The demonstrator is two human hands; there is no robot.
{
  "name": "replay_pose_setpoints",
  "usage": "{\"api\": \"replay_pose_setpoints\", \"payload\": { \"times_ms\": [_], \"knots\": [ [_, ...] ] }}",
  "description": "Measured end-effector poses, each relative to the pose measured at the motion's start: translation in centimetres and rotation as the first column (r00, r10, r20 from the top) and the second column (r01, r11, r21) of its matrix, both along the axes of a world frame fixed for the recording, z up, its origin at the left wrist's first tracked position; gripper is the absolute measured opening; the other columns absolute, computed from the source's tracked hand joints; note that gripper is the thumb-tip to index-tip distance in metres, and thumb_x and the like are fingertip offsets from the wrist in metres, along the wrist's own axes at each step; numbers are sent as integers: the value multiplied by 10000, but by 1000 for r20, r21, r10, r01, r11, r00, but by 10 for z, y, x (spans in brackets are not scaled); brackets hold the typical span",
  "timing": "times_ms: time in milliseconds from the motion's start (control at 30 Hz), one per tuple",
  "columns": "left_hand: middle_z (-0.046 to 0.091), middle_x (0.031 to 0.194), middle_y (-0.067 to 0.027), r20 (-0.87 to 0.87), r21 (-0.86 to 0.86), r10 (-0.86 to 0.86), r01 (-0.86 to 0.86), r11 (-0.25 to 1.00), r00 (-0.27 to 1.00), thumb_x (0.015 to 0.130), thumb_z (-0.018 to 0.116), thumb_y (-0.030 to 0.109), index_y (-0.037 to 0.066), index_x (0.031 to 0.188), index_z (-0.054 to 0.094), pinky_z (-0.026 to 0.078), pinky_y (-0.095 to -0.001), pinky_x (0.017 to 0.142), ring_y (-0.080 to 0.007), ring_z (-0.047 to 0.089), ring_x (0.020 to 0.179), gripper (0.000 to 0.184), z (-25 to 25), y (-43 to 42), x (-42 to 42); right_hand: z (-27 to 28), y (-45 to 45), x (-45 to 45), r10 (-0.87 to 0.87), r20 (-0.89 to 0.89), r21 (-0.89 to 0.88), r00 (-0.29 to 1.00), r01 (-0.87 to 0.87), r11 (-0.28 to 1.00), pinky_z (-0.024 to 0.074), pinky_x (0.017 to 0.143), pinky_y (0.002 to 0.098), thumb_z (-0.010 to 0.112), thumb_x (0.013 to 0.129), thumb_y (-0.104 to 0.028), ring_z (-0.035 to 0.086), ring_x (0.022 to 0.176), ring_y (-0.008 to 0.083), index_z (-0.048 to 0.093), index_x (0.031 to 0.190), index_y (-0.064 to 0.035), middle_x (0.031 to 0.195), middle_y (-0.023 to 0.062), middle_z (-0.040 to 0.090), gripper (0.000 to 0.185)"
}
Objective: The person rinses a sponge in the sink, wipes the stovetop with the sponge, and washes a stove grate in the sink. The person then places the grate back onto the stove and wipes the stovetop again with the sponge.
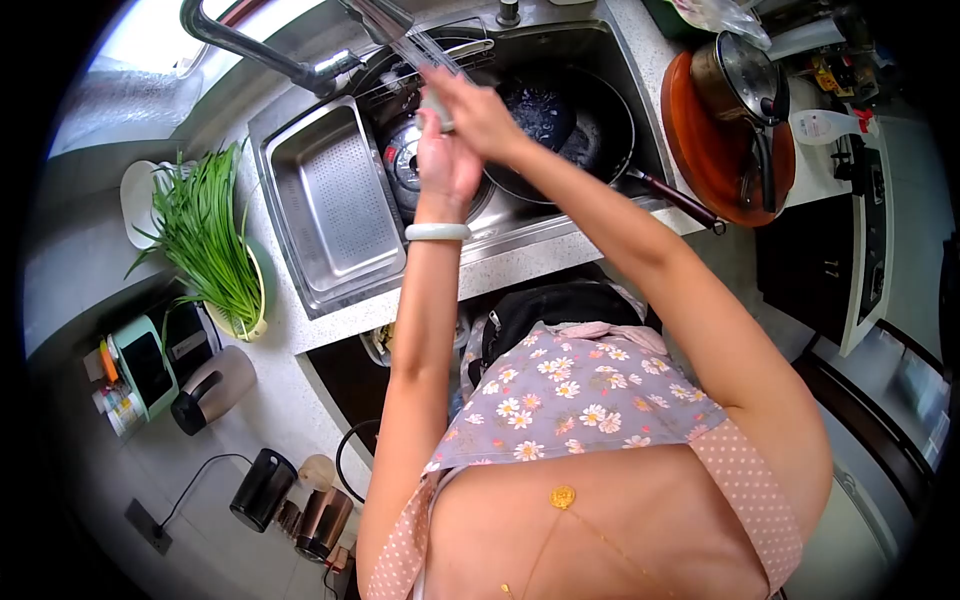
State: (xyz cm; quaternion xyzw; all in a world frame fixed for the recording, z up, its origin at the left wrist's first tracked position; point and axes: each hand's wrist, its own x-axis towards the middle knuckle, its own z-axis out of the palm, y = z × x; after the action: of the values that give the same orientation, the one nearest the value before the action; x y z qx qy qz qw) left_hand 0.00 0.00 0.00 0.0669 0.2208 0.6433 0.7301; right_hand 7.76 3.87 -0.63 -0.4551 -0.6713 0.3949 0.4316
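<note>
My left hand (450, 165), with a pale bangle at the wrist, is closed on a small pale, greenish-white object (437, 110) whose kind I cannot make out. Against it lies my right hand (482, 120), its fingers partly smeared by motion. Both hands are over the sink, in the stream of water (425, 50) from the faucet spray head (378, 18). Below them, a dark frying pan (607, 110) with a brown handle sits in the right of the basin. A shiny round lid (402, 168) shows partly behind my left hand.
A perforated steel tray (330, 195) fills the sink's left side. Green chives (205, 225) lie in a pale basin (258, 318) on the left counter. At the right, a lidded pot (735, 80) stands on a round wooden board (685, 150). The pan handle (680, 198) overhangs the front edge.
</note>
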Motion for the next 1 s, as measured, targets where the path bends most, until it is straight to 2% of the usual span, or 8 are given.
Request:
{"api": "replay_pose_setpoints", "payload": {
  "times_ms": [33, 100, 300, 500, 600, 700, 867, 1000],
  "knots": [
    [295, 1464, -114, 15, 59, -73, 72, 996, 997, 998, 265, 350, 143, 1418, 283, 180, -419, 1129, -280, 279, 1344, 469, 1, -5, 4, 2, 3, 3, -38, -25, -188, 999, 32, 982, 444, 945, 307, 440, 939, -164, 507, 1191, 261, 476, 1321, -139, 1339, 145, 469, 385],
    [371, 1417, -112, -102, -33, -19, 16, 999, 995, 996, 271, 348, 97, 1371, 359, 252, -433, 1105, -290, 340, 1310, 460, 21, 17, -21, 13, -11, -19, -66, 74, 263, 995, 45, 964, 409, 982, 335, 457, 903, -122, 479, 1222, 274, 489, 1314, -138, 1341, 161, 463, 413],
    [386, 1411, -99, 172, 80, -121, 109, 991, 978, 990, 295, 357, 102, 1352, 392, 290, -428, 1080, -290, 365, 1291, 453, 6, 6, -8, 5, 22, -3, -64, 50, -56, 997, 67, 996, 437, 932, 347, 422, 913, -118, 519, 1150, 326, 485, 1309, -104, 1294, 167, 504, 401],
    [475, 1321, -122, 108, -87, -72, 82, 993, 992, 988, 311, 345, 43, 1282, 451, 291, -432, 1078, -265, 409, 1255, 444, -5, 1, -13, -20, -5, -2, -10, 154, 194, 988, -21, 981, 331, 1054, 394, 420, 902, -58, 440, 1261, 247, 413, 1365, -92, 1357, 128, 465, 464],
    [421, 1380, -122, 361, -44, -30, 50, 998, 932, 984, 310, 335, 46, 1332, 407, 245, -442, 1103, -270, 381, 1284, 462, -12, -7, -9, -10, 30, 27, -95, -684, -474, 723, -342, 811, 398, 1003, 336, 393, 980, -187, 491, 1187, 217, 238, 1418, -14, 1414, 112, 387, 496],
    [381, 1419, -103, 290, 47, -23, 9, 999, 957, 979, 313, 347, 91, 1374, 373, 233, -451, 1108, -271, 345, 1316, 474, 0, -10, -14, -6, 14, 49, -311, -919, -393, 241, -521, 758, 358, 1026, 326, 426, 975, -279, 447, 1200, 181, 294, 1392, -12, 1378, 88, 426, 512],
    [419, 1387, -98, 45, 25, 41, -42, 999, 998, 960, 357, 326, 96, 1368, 384, 276, -463, 1087, -273, 385, 1284, 470, -5, -10, -11, -9, -10, 46, -56, -657, -545, 751, -422, 725, 474, 864, 338, 477, 944, -378, 526, 1074, 133, 499, 1272, -101, 1124, 19, 565, 430],
    [441, 1361, -101, -180, 7, 103, -103, 995, 978, 944, 369, 299, 84, 1342, 409, 317, -479, 1061, -276, 407, 1263, 455, 4, -12, -16, 12, 1, 54, -29, -689, -558, 725, -503, 660, 495, 862, 349, 529, 932, -318, 553, 1040, 125, 489, 1274, -88, 1140, 49, 558, 415]
  ]
}}
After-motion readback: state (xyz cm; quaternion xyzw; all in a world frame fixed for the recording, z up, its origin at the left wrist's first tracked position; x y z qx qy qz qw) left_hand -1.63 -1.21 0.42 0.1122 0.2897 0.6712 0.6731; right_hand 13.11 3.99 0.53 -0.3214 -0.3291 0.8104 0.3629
